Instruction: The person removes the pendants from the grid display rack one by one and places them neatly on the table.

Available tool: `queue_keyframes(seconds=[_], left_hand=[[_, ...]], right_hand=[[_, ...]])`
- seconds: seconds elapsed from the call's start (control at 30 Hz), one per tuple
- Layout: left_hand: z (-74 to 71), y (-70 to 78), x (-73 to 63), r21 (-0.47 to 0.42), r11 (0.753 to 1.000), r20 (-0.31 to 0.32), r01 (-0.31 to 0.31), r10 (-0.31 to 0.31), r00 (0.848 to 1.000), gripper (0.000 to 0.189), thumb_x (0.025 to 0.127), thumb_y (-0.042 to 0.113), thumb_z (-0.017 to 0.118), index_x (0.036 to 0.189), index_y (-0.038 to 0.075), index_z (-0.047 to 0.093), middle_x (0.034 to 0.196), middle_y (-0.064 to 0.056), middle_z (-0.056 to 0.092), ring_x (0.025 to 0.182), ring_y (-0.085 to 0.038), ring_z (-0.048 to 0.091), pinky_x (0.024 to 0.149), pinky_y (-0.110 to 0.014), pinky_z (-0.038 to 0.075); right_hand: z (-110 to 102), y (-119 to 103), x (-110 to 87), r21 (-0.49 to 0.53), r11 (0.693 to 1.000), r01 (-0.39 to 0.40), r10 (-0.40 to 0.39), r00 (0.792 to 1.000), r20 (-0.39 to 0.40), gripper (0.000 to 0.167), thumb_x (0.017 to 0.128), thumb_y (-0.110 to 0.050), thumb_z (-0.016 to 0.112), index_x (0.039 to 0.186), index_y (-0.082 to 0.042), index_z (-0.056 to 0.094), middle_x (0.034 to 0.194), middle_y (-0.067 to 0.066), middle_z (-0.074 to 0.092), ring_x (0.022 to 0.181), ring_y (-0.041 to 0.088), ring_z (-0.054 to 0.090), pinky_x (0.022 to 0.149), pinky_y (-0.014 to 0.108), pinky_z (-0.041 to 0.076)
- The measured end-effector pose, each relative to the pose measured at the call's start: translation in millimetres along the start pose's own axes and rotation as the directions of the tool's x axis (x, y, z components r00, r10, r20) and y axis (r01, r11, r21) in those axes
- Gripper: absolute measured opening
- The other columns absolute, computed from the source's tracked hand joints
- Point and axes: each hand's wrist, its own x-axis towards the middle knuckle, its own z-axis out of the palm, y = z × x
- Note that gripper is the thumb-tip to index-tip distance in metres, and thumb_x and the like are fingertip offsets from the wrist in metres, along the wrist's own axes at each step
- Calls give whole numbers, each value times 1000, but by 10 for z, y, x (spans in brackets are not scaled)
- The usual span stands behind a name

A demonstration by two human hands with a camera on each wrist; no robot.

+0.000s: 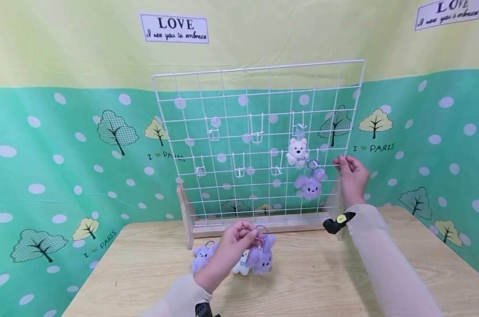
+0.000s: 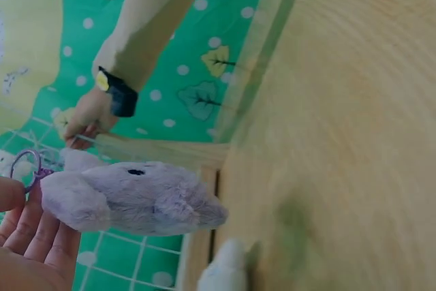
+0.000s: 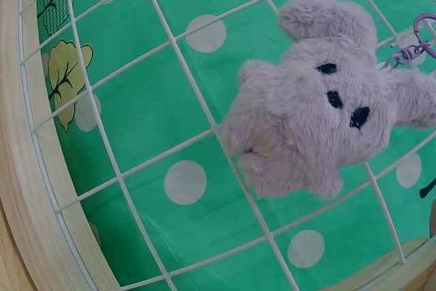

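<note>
My left hand [image 1: 239, 242] pinches the ring and chain of a purple plush bunny keychain [image 1: 262, 257]. The bunny hangs just above the wooden table, long-eared and fluffy; in the left wrist view its body [image 2: 143, 195] lies sideways across the picture. Up at the right edge of a white wire grid rack [image 1: 259, 68], my right hand [image 1: 353, 178] grips the side wire between thumb and fingers. Just left of that hand, another purple bunny keychain [image 1: 311, 187] hangs from a hook, large in the right wrist view. Above it hangs a white bear keychain [image 1: 298, 152].
Behind my left hand, a purple plush keychain [image 1: 201, 257] and a partly hidden white one [image 1: 241, 264] are on the table [image 1: 302, 281]. Several white hooks [image 1: 257, 136] on the grid carry nothing. Wooden feet [image 1: 187, 215] support the rack, with a patterned curtain [image 1: 65, 176] behind.
</note>
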Motion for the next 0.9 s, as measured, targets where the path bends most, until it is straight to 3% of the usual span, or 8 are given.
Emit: queue_keyframes(seconds=[0.2,0.33,0.43,0.53,0.73,0.9], left_hand=[[39,-174,-230,-48,996,95,70,-65,993,17,93,6,56,99,-8,52,95,-15,69,76,-8,64,75,-23,54],[74,-266,-359,-76,988,172,133,-118,978,17,93,8,55,99,-7,52,94,-11,70,75,-7,64,73,-23,54],[86,-343,-414,-83,981,191,176,-157,969,14,94,8,54,99,-5,52,93,-10,70,74,-8,65,71,-23,54],[80,-421,-407,-72,982,153,175,-162,975,13,94,7,53,98,-5,52,94,-14,70,74,-9,64,72,-23,54],[89,-570,-289,17,995,24,101,-101,995,11,93,2,55,94,-9,53,88,-21,68,75,-11,63,72,-20,53],[140,-637,-198,120,990,-3,78,-78,997,6,91,2,57,90,-3,55,84,-16,69,73,-14,64,67,-20,53]], right_hand=[[-1,52,40,-4,1000,14,-14,1000,-5,41,88,-30,64,116,-1,61,99,1,70,91,7,65,87,17,49],[4,58,50,-8,999,41,-41,999,-15,41,87,-30,64,116,0,61,103,8,69,90,7,65,88,18,49],[6,52,54,-10,999,51,-51,999,-20,41,87,-30,64,114,0,62,102,8,70,88,6,65,88,19,49],[10,45,54,-2,999,45,-46,999,-20,40,87,-30,65,114,0,62,98,3,71,88,6,65,88,19,49],[9,43,48,-10,999,41,-41,999,-19,39,87,-30,64,114,-2,63,100,4,70,89,7,65,89,20,49],[10,42,38,7,999,36,-36,999,-19,39,86,-30,65,114,-2,63,101,7,70,89,7,66,89,20,49]])
